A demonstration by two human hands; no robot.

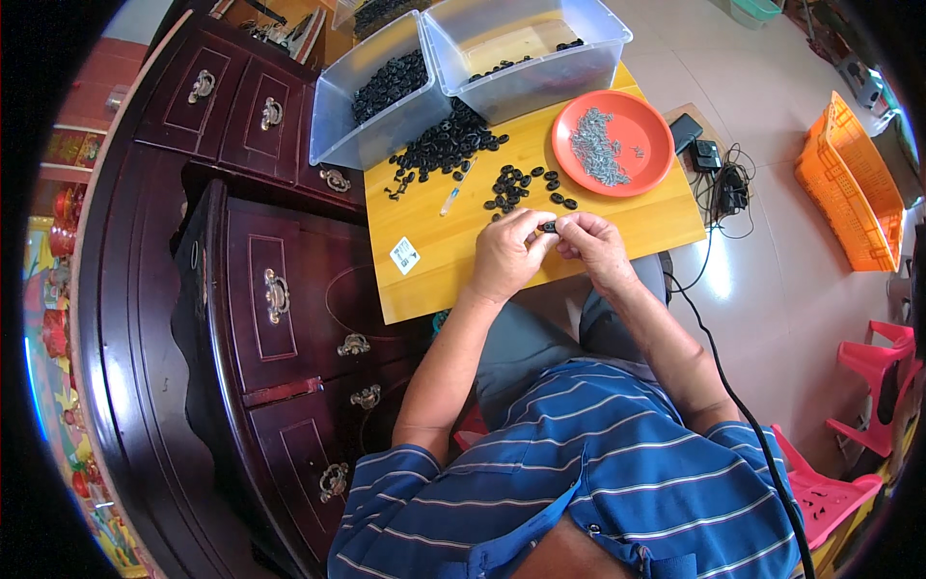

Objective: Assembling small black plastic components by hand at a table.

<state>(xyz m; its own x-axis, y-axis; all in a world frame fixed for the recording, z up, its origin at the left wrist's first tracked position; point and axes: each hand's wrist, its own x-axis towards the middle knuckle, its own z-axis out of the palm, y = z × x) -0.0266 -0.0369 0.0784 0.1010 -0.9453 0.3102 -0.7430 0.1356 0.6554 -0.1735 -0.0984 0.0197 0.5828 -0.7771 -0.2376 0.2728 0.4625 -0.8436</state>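
Observation:
A small black oval plastic piece is held over the front of the yellow table. My left hand pinches it between thumb and forefinger. Close against its right end, my right hand is closed, thumb and fingers pressed together; whatever sits in those fingertips is too small to make out. Just beyond the hands lie several loose black oval pieces. To their right, a round red-orange plate carries a heap of small silver metal parts, perhaps screws or pins.
Two clear plastic bins with black pieces stand at the table's far side, a black pile spilling before them. A thin pen-like tool and a white label lie on the yellow tabletop. Dark drawers border the left; a black cable hangs right.

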